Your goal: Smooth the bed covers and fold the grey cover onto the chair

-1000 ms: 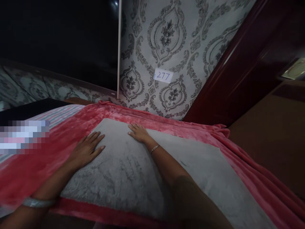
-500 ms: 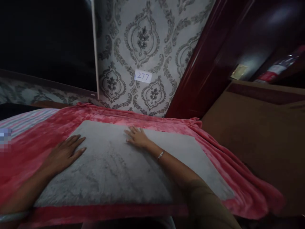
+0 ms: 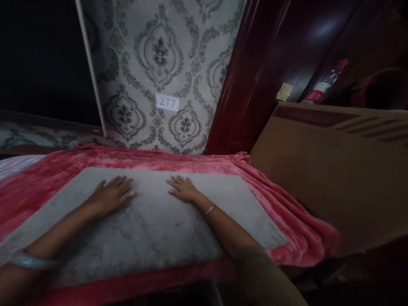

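Note:
A grey, mottled, flat piece that looks like cloth or a mat (image 3: 153, 229) lies spread out over a red plush blanket (image 3: 204, 160). My left hand (image 3: 111, 195) rests palm down on the left half of the grey piece, its fingers spread. Farther right, my right hand (image 3: 183, 188) lies flat near the far edge of the same piece, fingers apart. Neither hand holds anything. The grey surface shows dark smudges and faint creases towards the near side.
A large cardboard box (image 3: 334, 170) stands at the right, with a red-capped plastic bottle (image 3: 321, 87) behind it. A dark screen (image 3: 41, 63) is at the upper left. A paper marked 277 (image 3: 167, 102) hangs on the patterned wall. Striped fabric (image 3: 19, 163) shows at the left.
My left hand has moved right, from the grey piece's left edge further onto it. My right hand stays near the far edge. The view has turned to the right.

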The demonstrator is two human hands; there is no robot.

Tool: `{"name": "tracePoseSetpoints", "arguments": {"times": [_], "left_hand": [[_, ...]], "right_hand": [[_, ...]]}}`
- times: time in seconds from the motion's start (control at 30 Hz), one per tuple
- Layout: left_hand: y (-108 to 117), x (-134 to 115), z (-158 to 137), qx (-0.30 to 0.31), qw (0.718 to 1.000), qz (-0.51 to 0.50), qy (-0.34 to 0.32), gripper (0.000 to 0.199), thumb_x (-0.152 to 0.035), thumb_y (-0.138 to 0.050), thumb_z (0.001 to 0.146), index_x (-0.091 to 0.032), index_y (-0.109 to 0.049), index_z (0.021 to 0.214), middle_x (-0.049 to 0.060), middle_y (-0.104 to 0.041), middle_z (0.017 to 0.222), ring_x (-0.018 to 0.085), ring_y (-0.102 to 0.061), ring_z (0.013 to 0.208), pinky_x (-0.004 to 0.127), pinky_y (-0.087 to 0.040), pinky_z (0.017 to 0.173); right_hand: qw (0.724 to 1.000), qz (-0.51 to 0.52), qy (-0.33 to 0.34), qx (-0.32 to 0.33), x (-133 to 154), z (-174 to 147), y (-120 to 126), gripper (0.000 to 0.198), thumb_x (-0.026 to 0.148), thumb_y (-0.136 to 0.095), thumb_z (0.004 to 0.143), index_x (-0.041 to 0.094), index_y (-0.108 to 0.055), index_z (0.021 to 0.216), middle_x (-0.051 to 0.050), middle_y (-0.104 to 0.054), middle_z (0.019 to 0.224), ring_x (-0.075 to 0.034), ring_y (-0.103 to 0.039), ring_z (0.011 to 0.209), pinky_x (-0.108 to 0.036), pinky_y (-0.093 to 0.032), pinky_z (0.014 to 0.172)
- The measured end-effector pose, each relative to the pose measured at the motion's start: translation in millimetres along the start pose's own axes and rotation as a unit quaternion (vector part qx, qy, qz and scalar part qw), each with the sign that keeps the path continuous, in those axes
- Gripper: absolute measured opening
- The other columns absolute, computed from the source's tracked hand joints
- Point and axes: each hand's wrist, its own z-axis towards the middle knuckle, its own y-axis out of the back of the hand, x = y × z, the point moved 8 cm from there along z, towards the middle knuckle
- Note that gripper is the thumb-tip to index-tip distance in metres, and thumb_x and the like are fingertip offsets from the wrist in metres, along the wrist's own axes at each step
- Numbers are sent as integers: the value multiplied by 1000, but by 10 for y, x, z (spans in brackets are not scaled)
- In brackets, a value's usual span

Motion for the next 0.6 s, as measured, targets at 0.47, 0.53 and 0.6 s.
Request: {"name": "tracePoseSetpoints", "arguments": {"times": [0.47,0.53,0.6], "left_hand": [[-448,-89,198,-57,998,26,4,65,-49,-24,94,-26,-29,155,6,-21,165,27,-18,153,54,-19,121],[-459,-85,217,-64,998,15,0,68,-51,-22,92,-25,-32,154,6,-24,164,28,-20,152,55,-19,120],[-480,-72,245,-80,997,-4,-9,72,-54,-21,89,-23,-37,152,7,-28,163,29,-23,151,55,-19,120]], "right_hand": [[987,-11,-151,-49,-949,-136,278,62,56,-28,102,30,-24,158,-3,-12,168,-24,-8,154,-51,-5,122],[985,-22,-156,-68,-976,-255,321,64,58,-30,101,30,-24,158,-4,-11,168,-26,-5,154,-55,-3,121],[988,-29,-139,-67,-1017,-414,309,65,60,-32,100,32,-24,158,-3,-11,168,-26,-4,154,-58,-2,120]]}}
